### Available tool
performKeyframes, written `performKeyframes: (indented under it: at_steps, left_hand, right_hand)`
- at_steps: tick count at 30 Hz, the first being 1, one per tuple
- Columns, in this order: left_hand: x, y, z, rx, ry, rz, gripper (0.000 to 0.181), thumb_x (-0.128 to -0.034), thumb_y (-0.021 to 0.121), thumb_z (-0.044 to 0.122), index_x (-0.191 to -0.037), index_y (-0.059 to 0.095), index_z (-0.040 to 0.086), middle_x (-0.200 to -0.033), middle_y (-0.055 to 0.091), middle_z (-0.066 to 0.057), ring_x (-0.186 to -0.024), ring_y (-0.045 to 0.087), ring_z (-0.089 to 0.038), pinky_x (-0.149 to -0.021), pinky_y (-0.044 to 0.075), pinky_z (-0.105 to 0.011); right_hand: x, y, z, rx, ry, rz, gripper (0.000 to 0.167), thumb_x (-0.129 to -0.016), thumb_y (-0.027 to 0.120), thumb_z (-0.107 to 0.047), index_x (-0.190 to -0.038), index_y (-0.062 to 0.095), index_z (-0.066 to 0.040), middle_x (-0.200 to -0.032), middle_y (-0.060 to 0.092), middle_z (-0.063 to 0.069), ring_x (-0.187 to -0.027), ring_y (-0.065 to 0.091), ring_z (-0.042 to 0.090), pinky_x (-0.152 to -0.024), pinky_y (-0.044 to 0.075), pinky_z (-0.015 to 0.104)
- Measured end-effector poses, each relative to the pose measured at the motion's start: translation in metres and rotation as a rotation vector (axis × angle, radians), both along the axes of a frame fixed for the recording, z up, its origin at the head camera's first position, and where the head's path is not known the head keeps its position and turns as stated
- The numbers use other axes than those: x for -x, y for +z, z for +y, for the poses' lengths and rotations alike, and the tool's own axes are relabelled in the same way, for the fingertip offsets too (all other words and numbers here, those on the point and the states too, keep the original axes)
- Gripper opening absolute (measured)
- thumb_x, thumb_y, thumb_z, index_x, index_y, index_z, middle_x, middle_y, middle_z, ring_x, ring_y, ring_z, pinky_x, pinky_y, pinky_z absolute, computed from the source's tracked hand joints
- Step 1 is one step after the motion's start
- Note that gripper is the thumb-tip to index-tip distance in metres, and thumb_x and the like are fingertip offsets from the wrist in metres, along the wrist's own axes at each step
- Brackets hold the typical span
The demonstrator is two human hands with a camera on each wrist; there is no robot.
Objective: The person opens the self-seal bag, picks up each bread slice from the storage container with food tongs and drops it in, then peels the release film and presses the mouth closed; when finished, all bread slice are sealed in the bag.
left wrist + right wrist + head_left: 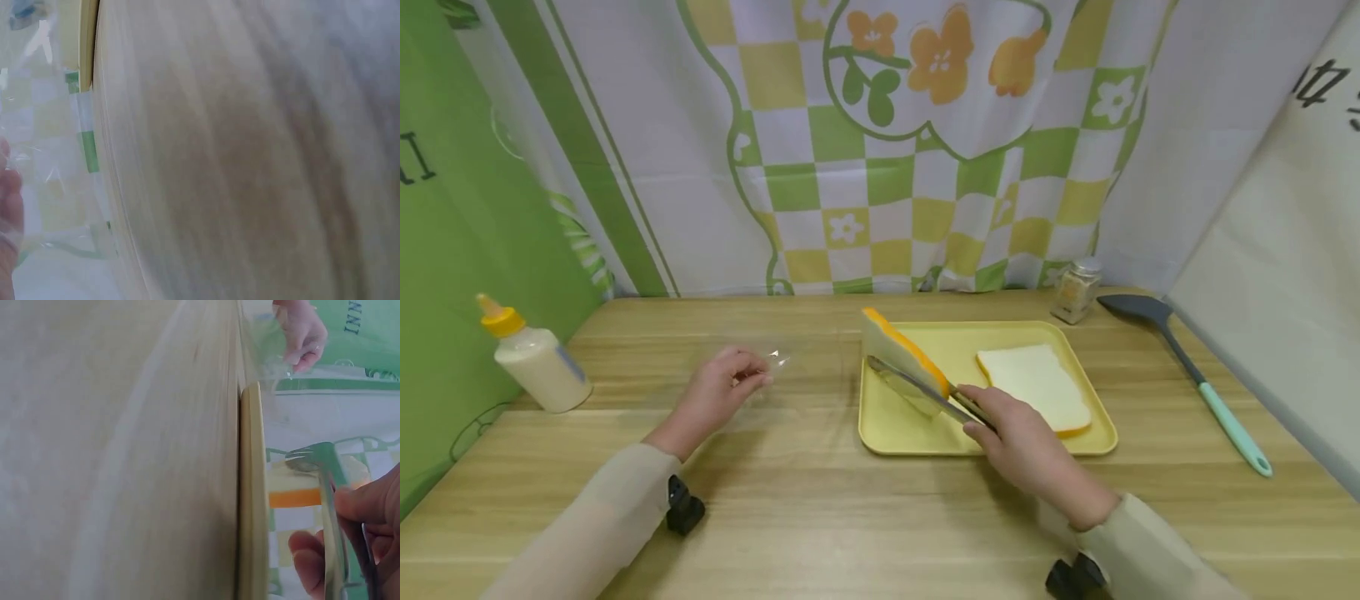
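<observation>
My right hand (1030,442) grips metal tongs (961,410). Between the tong tips a slice of bread (901,354) with an orange-brown crust is held tilted on edge over the left part of a yellow tray (955,335). A second bread slice (1037,387) lies flat on the tray's right side. Left of the tray, my left hand (718,396) pinches a thin clear plastic bag (778,361) between thumb and fingers. The bag's outline is hard to make out against the wood. In the right wrist view, the tongs (334,537) show a fork-like tip.
A white squeeze bottle (544,371) with a yellow cap stands at the table's left. Behind the tray's right corner is a small seasoning jar (1077,292). A spatula (1232,427) with a mint handle lies along the right. A patterned curtain (887,183) hangs behind the table.
</observation>
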State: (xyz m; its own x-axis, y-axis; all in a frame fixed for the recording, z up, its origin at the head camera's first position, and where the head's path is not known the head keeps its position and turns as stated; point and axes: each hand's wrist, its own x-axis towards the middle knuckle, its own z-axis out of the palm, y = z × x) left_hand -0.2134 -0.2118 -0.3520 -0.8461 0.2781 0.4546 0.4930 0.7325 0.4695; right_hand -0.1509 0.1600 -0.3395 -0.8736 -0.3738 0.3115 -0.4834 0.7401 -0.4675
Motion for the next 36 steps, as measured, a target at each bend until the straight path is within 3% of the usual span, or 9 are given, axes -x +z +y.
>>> performKeyframes:
  at_steps: [6, 11, 15, 19, 22, 26, 29, 32, 36]
  left_hand:
    - [-0.002, 0.003, 0.001, 0.011, -0.024, 0.034, 0.01, -0.0827, 0.066, 0.002, -0.092, 0.069, -0.001, -0.089, 0.069, -0.011, -0.076, 0.064, -0.02, -0.065, 0.053, -0.031]
    - [-0.004, 0.005, 0.001, 0.038, -0.023, 0.035, 0.014, -0.0836, 0.064, -0.002, -0.097, 0.069, -0.002, -0.095, 0.068, -0.015, -0.085, 0.065, -0.027, -0.071, 0.054, -0.037]
    - [-0.004, 0.004, 0.002, 0.079, -0.019, 0.035, 0.016, -0.0831, 0.064, -0.004, -0.099, 0.068, -0.003, -0.097, 0.068, -0.016, -0.087, 0.065, -0.028, -0.072, 0.054, -0.038]
    - [-0.004, 0.005, 0.002, 0.084, -0.012, 0.014, 0.016, -0.0839, 0.063, -0.003, -0.099, 0.067, -0.003, -0.097, 0.068, -0.016, -0.087, 0.065, -0.028, -0.073, 0.054, -0.038]
    - [-0.004, 0.006, 0.002, 0.08, -0.003, -0.012, 0.017, -0.085, 0.063, -0.001, -0.101, 0.067, -0.002, -0.098, 0.068, -0.016, -0.088, 0.065, -0.028, -0.074, 0.053, -0.039]
    - [-0.003, 0.009, 0.004, 0.099, 0.0, -0.034, 0.017, -0.0861, 0.063, 0.002, -0.102, 0.067, -0.001, -0.099, 0.068, -0.015, -0.089, 0.064, -0.028, -0.074, 0.053, -0.04]
    - [-0.002, 0.01, 0.006, 0.112, -0.024, -0.014, 0.014, -0.0849, 0.064, 0.001, -0.098, 0.068, 0.0, -0.096, 0.068, -0.014, -0.087, 0.064, -0.027, -0.073, 0.054, -0.039]
    - [0.0, 0.01, 0.008, 0.147, -0.06, 0.038, 0.011, -0.0817, 0.066, -0.001, -0.092, 0.069, 0.001, -0.091, 0.068, -0.012, -0.084, 0.065, -0.026, -0.071, 0.054, -0.037]
    - [0.001, 0.009, 0.009, 0.2, -0.091, 0.099, 0.01, -0.0781, 0.069, -0.003, -0.088, 0.069, 0.001, -0.087, 0.069, -0.01, -0.081, 0.065, -0.025, -0.069, 0.054, -0.036]
  right_hand:
    - [0.003, -0.003, 0.001, -0.01, -0.018, 0.008, 0.038, -0.087, 0.061, -0.005, -0.125, 0.055, 0.001, -0.115, 0.062, 0.017, -0.103, 0.059, 0.033, -0.084, 0.048, 0.048]
    - [0.003, 0.002, 0.002, -0.024, -0.055, 0.0, 0.037, -0.088, 0.06, -0.005, -0.125, 0.056, -0.002, -0.104, 0.064, 0.011, -0.087, 0.06, 0.022, -0.072, 0.048, 0.04]
    - [0.002, 0.009, 0.007, -0.001, -0.038, -0.036, 0.037, -0.089, 0.058, -0.006, -0.126, 0.055, -0.002, -0.093, 0.062, 0.004, -0.076, 0.053, 0.014, -0.066, 0.043, 0.033]
    - [0.0, 0.021, 0.014, 0.126, 0.021, -0.164, 0.037, -0.092, 0.055, -0.007, -0.128, 0.052, 0.001, -0.09, 0.06, 0.006, -0.066, 0.052, 0.011, -0.052, 0.044, 0.028]
    - [-0.002, 0.031, 0.019, 0.248, 0.058, -0.314, 0.037, -0.094, 0.053, -0.011, -0.129, 0.05, 0.0, -0.089, 0.06, 0.01, -0.058, 0.052, 0.01, -0.043, 0.041, 0.025]
    - [-0.004, 0.038, 0.022, 0.368, 0.138, -0.517, 0.04, -0.095, 0.052, -0.014, -0.13, 0.047, 0.003, -0.078, 0.057, 0.012, -0.055, 0.051, 0.011, -0.045, 0.041, 0.025]
    - [-0.004, 0.038, 0.022, 0.42, 0.212, -0.639, 0.041, -0.096, 0.05, -0.013, -0.13, 0.044, 0.008, -0.073, 0.053, 0.01, -0.055, 0.051, 0.012, -0.047, 0.044, 0.026]
    - [-0.006, 0.035, 0.021, 0.462, 0.274, -0.696, 0.041, -0.096, 0.048, -0.011, -0.13, 0.042, 0.012, -0.073, 0.052, 0.008, -0.057, 0.053, 0.012, -0.049, 0.046, 0.026]
    - [-0.009, 0.037, 0.02, 0.521, 0.327, -0.705, 0.042, -0.096, 0.047, -0.009, -0.129, 0.04, 0.015, -0.069, 0.052, 0.007, -0.057, 0.054, 0.011, -0.049, 0.047, 0.025]
